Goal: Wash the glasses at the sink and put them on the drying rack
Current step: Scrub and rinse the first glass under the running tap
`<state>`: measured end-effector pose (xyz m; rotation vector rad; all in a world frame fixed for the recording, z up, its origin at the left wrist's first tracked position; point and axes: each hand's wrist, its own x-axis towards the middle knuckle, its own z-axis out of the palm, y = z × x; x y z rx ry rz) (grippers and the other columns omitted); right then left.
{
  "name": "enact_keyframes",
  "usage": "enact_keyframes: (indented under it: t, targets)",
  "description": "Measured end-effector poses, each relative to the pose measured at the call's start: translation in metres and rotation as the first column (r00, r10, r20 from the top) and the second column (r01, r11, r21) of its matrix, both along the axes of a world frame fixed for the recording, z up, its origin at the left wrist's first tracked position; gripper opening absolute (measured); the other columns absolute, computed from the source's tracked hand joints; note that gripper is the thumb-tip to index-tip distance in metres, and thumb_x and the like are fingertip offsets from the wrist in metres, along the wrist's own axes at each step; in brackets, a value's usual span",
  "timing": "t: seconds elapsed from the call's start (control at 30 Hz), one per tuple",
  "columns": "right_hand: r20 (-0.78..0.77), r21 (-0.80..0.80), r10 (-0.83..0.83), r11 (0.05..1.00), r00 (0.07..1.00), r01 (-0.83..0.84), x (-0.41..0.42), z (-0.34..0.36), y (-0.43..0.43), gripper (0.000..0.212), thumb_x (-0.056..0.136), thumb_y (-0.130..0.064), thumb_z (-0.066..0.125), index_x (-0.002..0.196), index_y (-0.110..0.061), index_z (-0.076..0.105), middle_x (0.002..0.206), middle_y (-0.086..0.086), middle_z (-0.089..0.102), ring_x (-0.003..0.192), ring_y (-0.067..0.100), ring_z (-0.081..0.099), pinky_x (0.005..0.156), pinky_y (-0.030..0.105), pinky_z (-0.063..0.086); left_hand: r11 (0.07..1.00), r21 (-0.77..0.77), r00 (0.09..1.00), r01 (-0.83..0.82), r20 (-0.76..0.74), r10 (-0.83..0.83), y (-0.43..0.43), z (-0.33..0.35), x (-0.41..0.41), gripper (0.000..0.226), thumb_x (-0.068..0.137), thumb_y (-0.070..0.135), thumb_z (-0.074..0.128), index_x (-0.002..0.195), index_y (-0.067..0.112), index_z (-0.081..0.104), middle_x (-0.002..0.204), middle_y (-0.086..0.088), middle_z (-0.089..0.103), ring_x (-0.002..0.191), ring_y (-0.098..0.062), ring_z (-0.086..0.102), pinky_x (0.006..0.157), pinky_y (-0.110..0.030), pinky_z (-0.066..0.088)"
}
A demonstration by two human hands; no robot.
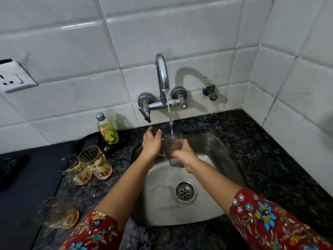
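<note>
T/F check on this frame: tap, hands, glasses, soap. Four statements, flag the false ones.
1. Water runs from the tap into the glass. True.
2. The left hand grips the glass. False: the right hand grips it; the left is open beside it.
3. Dirty glasses sit on the counter left of the sink. True.
4. The soap bottle lies in the sink. False: it stands upright on the counter by the wall.
</note>
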<state>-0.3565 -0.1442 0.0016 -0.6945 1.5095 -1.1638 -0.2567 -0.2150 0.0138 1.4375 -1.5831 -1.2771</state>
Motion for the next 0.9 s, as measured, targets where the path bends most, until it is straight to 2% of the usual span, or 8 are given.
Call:
enact_keyframes:
  t: [0.13, 0.23, 0.3, 0.5, 0.6, 0.7, 0.77, 0.9]
  targets:
    - [-0.038, -0.082, 0.164, 0.983, 0.986, -0.166, 0.003, 0.001, 0.009, 0.064, 0.068, 0.014, 0.069, 0.114, -0.023, 0.045, 0.103, 0.000, 0.060, 0.089, 0.016, 0.058, 0.048, 0.021, 0.048, 0.986, -0.155, 0.987, -0.065, -0.156, 0.041, -0.019, 0.022, -0.001, 0.067, 0.102, 0.028, 0.039, 0.153, 0.024, -0.004, 0.162, 0.001, 0.003, 0.148, -0.020, 0.009, 0.121, -0.041, 0.010]
    - [0.038, -0.110, -0.013, 0.994, 0.999, 0.018, -0.006, -0.004, 0.012, 0.063, 0.069, 0.011, 0.070, 0.116, -0.021, 0.043, 0.105, 0.002, 0.060, 0.091, 0.020, 0.059, 0.057, 0.028, 0.050, 0.985, -0.123, 0.963, -0.121, -0.254, 0.087, -0.027, 0.030, -0.005, 0.063, 0.102, 0.031, 0.039, 0.153, 0.026, 0.003, 0.161, 0.000, 0.016, 0.146, -0.021, 0.021, 0.120, -0.042, 0.016]
    - [0.028, -0.111, -0.026, 0.993, 0.999, 0.029, -0.009, -0.004, 0.012, 0.063, 0.069, 0.010, 0.071, 0.117, -0.020, 0.044, 0.108, 0.003, 0.058, 0.095, 0.021, 0.059, 0.062, 0.031, 0.053, 0.979, -0.116, 0.951, -0.167, -0.281, 0.128, -0.029, 0.030, -0.008, 0.060, 0.102, 0.029, 0.039, 0.153, 0.024, 0.010, 0.159, -0.002, 0.021, 0.144, -0.021, 0.026, 0.120, -0.042, 0.019]
    - [0.064, -0.146, 0.005, 0.989, 0.998, 0.005, -0.008, -0.005, 0.007, 0.068, 0.065, 0.012, 0.075, 0.123, -0.015, 0.051, 0.110, 0.001, 0.060, 0.115, 0.028, 0.057, 0.093, 0.045, 0.048, 0.957, -0.272, 0.993, -0.095, -0.095, 0.072, -0.026, 0.033, -0.011, 0.054, 0.102, 0.023, 0.037, 0.152, 0.018, 0.019, 0.158, -0.003, 0.024, 0.144, -0.020, 0.025, 0.117, -0.035, 0.021]
    - [0.006, -0.154, 0.072, 0.986, 0.997, -0.070, -0.010, -0.003, 0.009, 0.071, 0.066, 0.010, 0.075, 0.126, -0.018, 0.048, 0.118, 0.001, 0.057, 0.114, 0.020, 0.054, 0.086, 0.035, 0.051, 0.953, -0.302, 0.999, -0.035, -0.007, 0.035, -0.026, 0.034, -0.004, 0.055, 0.102, 0.024, 0.037, 0.153, 0.019, 0.017, 0.157, -0.004, 0.026, 0.142, -0.022, 0.028, 0.112, -0.032, 0.024]
    - [0.008, -0.122, 0.006, 0.993, 1.000, -0.005, -0.020, -0.002, 0.011, 0.067, 0.065, 0.002, 0.079, 0.117, -0.018, 0.042, 0.117, 0.004, 0.061, 0.106, 0.020, 0.058, 0.079, 0.033, 0.049, 0.968, -0.251, 0.997, -0.007, -0.075, -0.012, -0.016, 0.033, 0.005, 0.053, 0.102, 0.025, 0.038, 0.152, 0.025, 0.020, 0.155, -0.002, 0.030, 0.141, -0.020, 0.029, 0.112, -0.032, 0.024]
    - [-0.035, -0.087, 0.071, 0.993, 0.997, -0.074, -0.030, 0.001, 0.016, 0.062, 0.064, 0.002, 0.080, 0.113, -0.018, 0.047, 0.115, 0.004, 0.064, 0.101, 0.019, 0.061, 0.073, 0.035, 0.051, 0.979, -0.206, 0.991, 0.003, -0.129, -0.030, 0.002, 0.023, 0.010, 0.051, 0.102, 0.026, 0.038, 0.151, 0.022, 0.023, 0.155, 0.000, 0.031, 0.142, -0.016, 0.030, 0.115, -0.031, 0.023]
    - [-0.134, -0.081, 0.208, 0.972, 0.969, -0.220, -0.050, 0.013, 0.029, 0.057, 0.065, 0.006, 0.078, 0.117, -0.009, 0.059, 0.116, 0.003, 0.065, 0.091, 0.011, 0.064, 0.059, 0.022, 0.054, 0.994, -0.104, 0.994, 0.016, -0.109, -0.028, 0.043, -0.011, 0.015, 0.047, 0.102, 0.029, 0.040, 0.147, 0.016, 0.034, 0.150, -0.001, 0.040, 0.136, -0.013, 0.038, 0.105, -0.019, 0.026]
